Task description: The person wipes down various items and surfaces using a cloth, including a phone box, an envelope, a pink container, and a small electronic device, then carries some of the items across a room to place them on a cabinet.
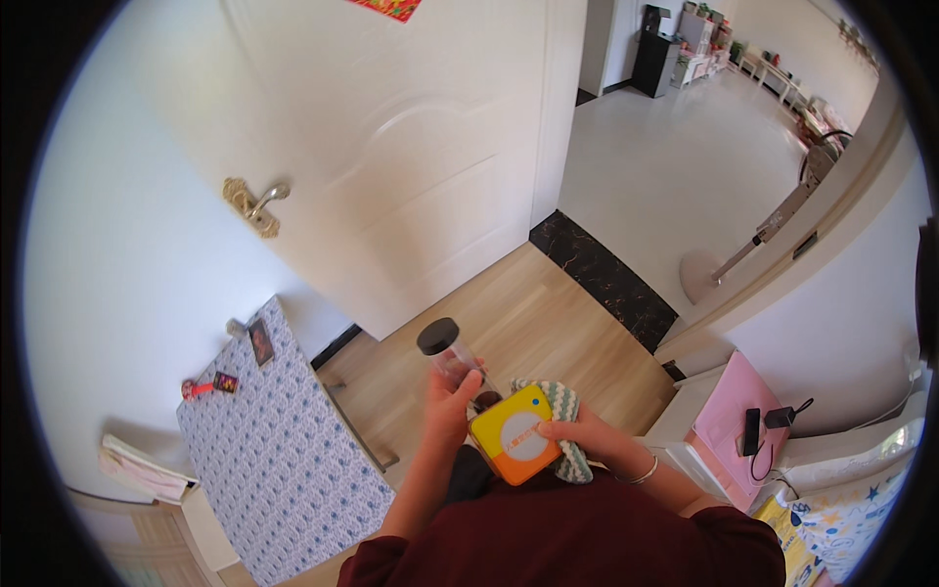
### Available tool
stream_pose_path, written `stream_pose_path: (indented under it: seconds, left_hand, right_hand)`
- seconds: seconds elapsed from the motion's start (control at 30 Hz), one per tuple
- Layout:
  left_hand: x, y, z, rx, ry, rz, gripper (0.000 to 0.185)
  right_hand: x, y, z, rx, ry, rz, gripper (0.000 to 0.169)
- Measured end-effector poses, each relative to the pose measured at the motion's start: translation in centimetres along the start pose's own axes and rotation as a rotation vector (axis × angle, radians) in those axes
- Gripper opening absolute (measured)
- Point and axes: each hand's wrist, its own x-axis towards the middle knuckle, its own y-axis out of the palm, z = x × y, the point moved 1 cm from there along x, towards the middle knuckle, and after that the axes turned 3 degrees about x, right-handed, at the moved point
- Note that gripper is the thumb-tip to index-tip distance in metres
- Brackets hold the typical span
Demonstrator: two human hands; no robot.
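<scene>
My left hand (453, 396) is closed around a clear cylindrical container with a black lid (439, 336); something dark shows near its lower end. In my right hand (579, 433) are a yellow and orange square box (516, 434) with a pale round label bearing writing, and a green and white striped cloth (563, 403). The thumb lies on the box's face, and the cloth is bunched behind and beside it. The box overlaps the lower end of the container, so whether the two touch cannot be told. Both hands are in front of my dark red shirt.
A table with a blue-patterned cover (286, 455) stands at the left, holding small items. Ahead is a white door (411, 169) with a metal handle (268, 198). A pink-topped cabinet (741, 418) with a black device and cable stands at the right. Beyond the doorway is a stand fan (733, 260).
</scene>
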Motion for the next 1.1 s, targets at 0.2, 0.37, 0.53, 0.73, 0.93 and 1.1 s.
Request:
stream_pose_path:
  seconds: [0.2,0.37,0.53,0.73,0.93,1.1]
  left_hand:
    - [5.0,4.9,-0.6,0.141,-0.07,0.154,0.047]
    - [12.0,6.4,-1.2,0.269,-0.113,0.411,0.049]
    - [19.9,8.7,-3.1,0.43,-0.025,0.602,0.044]
    - [26.9,13.0,-5.0,0.493,-0.101,0.824,0.052]
    - [31.3,16.9,-2.8,0.545,-0.182,1.071,0.054]
    - [35.2,21.4,-0.2,0.399,-0.31,1.15,0.058]
  right_hand:
    - [0.8,-2.6,2.7,0.083,-0.022,-0.047,0.059]
    - [4.7,-4.6,5.4,-0.005,-0.065,-0.148,0.06]
    - [9.1,-4.6,11.5,-0.028,-0.01,-0.182,0.063]
    - [13.3,-5.7,14.1,0.014,-0.042,-0.258,0.068]
    - [13.7,-8.3,15.5,-0.1,-0.058,-0.51,0.054]
    - [15.1,-15.2,13.4,-0.252,-0.283,-0.944,0.044]
